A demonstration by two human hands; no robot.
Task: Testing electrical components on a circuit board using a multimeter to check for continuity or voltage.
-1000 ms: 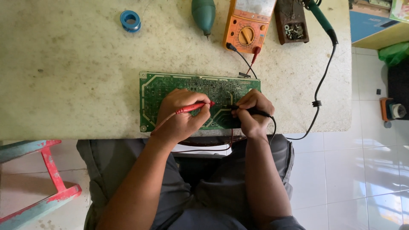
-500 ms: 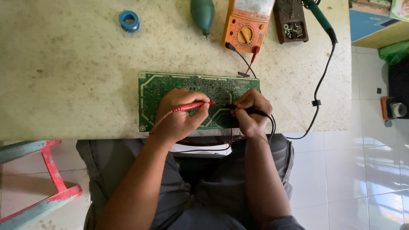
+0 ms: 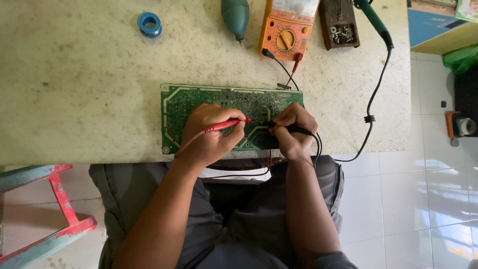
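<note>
Both hands unmoved: left hand [image 3: 209,135] grips red probe [image 3: 226,124], right hand [image 3: 294,130] black probe [image 3: 289,128] on board [image 3: 174,107].

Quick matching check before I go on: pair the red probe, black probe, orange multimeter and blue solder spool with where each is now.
Things:
1. red probe
2. black probe
3. orange multimeter
4. blue solder spool

Places:
A. far left on the table
B. in the right hand
C. far edge, above the green circuit board
D. in the left hand

Pairs: 1-D, 2-B, 3-C, 4-A
</note>
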